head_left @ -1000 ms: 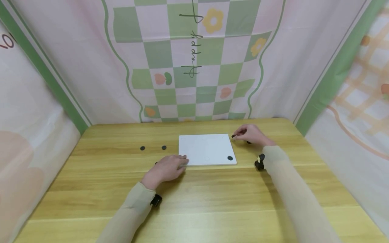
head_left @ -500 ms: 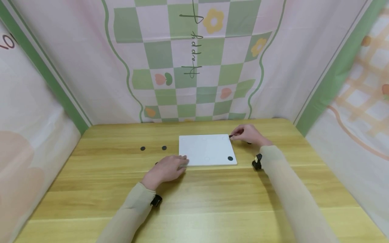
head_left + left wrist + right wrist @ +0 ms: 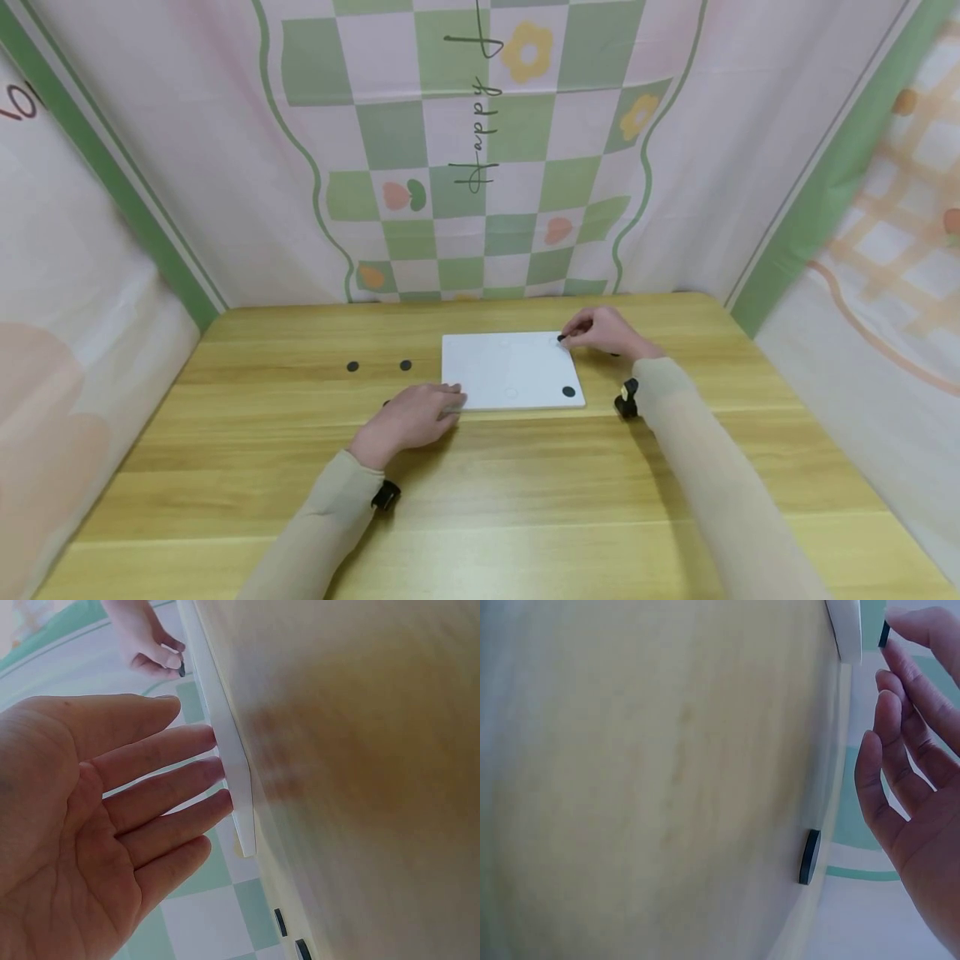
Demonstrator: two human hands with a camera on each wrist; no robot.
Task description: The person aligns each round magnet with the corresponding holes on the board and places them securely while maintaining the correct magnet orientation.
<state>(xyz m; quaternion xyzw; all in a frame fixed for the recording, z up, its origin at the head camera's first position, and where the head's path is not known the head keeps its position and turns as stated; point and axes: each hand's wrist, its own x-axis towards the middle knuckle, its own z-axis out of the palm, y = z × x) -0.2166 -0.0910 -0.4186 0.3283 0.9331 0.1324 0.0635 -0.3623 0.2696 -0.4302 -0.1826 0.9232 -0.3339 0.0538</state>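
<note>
A white rectangular board (image 3: 495, 367) with faint round marks lies on the wooden table. One black disc (image 3: 568, 392) sits at its near right corner. Between thumb and index finger, my right hand (image 3: 606, 331) pinches another small black disc (image 3: 884, 634), held close over the board's far right corner. My left hand (image 3: 412, 414) rests its fingertips on the board's near left corner; in the left wrist view those fingers (image 3: 169, 782) are extended and hold nothing.
Two black discs lie left of the board, a far left one (image 3: 352, 367) and a nearer one (image 3: 406, 365). Another disc (image 3: 386, 403) is partly hidden behind my left hand. A further disc (image 3: 810, 857) lies on the table (image 3: 525, 500) below my right hand. A patterned curtain (image 3: 517, 192) stands behind.
My right hand has moved left with the pinched disc, from beside the board to over its far right corner. The left hand has stayed still.
</note>
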